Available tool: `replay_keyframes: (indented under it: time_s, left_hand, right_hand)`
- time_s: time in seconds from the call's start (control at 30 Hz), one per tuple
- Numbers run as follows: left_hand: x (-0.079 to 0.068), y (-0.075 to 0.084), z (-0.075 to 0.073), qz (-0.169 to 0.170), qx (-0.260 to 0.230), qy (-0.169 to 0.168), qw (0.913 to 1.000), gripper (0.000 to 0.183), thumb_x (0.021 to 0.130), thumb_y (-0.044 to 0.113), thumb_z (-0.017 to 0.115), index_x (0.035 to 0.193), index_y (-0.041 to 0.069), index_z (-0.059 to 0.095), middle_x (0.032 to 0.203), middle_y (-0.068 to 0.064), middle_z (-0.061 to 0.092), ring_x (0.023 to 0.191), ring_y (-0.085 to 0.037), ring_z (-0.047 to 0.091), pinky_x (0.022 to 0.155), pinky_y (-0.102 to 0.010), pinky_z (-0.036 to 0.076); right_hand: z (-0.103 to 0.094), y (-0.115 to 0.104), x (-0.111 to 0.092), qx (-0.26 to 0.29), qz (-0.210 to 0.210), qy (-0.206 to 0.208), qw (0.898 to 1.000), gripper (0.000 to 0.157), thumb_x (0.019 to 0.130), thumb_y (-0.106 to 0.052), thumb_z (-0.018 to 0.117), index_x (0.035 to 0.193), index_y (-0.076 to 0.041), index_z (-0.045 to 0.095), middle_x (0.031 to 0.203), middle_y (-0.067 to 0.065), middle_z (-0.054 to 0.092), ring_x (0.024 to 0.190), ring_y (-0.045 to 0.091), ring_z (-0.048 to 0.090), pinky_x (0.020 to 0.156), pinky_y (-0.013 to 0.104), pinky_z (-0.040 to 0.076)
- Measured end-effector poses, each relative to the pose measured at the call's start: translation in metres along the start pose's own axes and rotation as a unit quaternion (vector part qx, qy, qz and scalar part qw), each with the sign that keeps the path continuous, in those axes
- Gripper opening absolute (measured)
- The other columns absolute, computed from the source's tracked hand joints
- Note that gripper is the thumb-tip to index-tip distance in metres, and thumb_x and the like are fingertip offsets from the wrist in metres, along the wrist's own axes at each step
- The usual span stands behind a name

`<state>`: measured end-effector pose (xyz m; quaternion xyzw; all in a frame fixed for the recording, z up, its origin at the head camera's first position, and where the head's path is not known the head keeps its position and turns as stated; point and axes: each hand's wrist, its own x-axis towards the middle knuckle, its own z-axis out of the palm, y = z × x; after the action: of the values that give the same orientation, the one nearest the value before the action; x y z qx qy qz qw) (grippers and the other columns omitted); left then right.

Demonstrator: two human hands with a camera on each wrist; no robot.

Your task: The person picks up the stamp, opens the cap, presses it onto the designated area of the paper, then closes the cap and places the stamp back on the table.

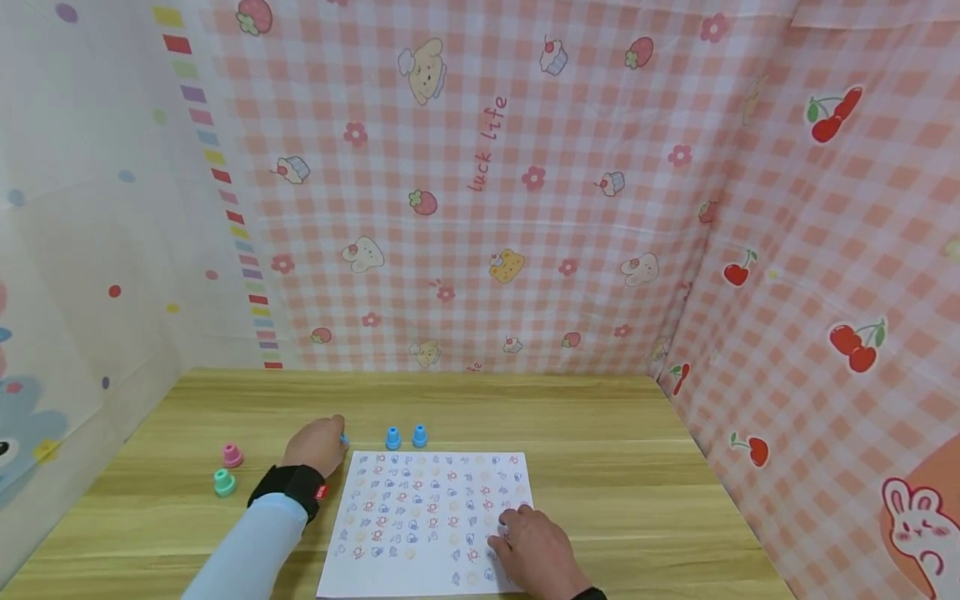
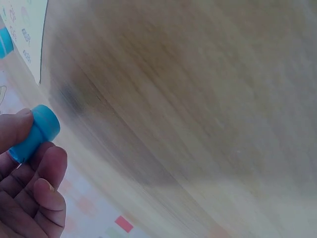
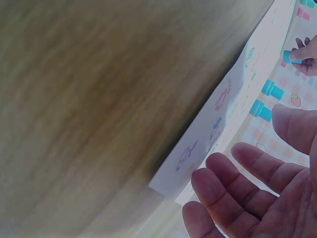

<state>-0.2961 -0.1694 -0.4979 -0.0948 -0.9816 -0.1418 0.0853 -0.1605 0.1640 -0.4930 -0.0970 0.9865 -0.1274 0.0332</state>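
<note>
Blue stamp (image 2: 37, 131) in the left hand (image 1: 317, 446), pinched between thumb and fingers, just past the paper's far left corner. At far left on the bench (image 1: 615, 483), a pink stamp (image 1: 232, 456) stands behind a green stamp (image 1: 223, 482). Next, the left arm reaches forward and inward from the lower left, back of the hand up, in a pale blue sleeve (image 1: 247, 546) and a black wristband (image 1: 288, 487); the band's red tag (image 1: 322, 492) has lettering too small to read. The held stamp is bright blue, a stubby handle flaring to a wide round end. Two more blue stamps (image 1: 393, 438) (image 1: 420, 436) stand upright, side by side, behind the paper (image 1: 420, 579). That sheet carries rows of small red, blue and pale yellow prints, with a bare patch at near left. Behind, the checked cloth (image 1: 465, 237) reads "luck life". At right, the right hand (image 1: 536, 542) lies over the paper's near right edge, palm down, fingers loosely bent and holding nothing.
</note>
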Motion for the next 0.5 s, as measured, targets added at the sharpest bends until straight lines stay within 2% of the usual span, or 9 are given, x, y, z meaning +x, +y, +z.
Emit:
replay_keyframes:
  time_s: [0.23, 0.5]
  left_hand:
    - [-0.003, 0.0, -0.003, -0.005, -0.008, 0.001, 1.0, 0.017, 0.089, 0.006, 0.072, 0.095, -0.004, 0.059, 0.077, -0.012, 0.063, 0.067, -0.024, 0.059, 0.066, -0.043, 0.052]
    - [-0.012, 0.004, -0.008, -0.013, -0.028, -0.001, 0.9995, 0.018, 0.091, 0.008, 0.07, 0.096, -0.005, 0.058, 0.075, -0.011, 0.062, 0.064, -0.022, 0.056, 0.062, -0.041, 0.049]
  right_hand:
    - [-0.001, -0.001, 0.002, 0.008, 0.017, -0.016, 1.0, 0.032, 0.093, -0.035, 0.068, 0.108, -0.006, 0.068, 0.085, -0.001, 0.057, 0.074, 0.015, 0.047, 0.073, 0.039, 0.048]
    - [-0.001, -0.001, 0.002, 0.006, 0.017, -0.019, 1.0, 0.033, 0.093, -0.035, 0.068, 0.109, -0.006, 0.068, 0.088, 0.001, 0.059, 0.075, 0.015, 0.048, 0.076, 0.039, 0.049]
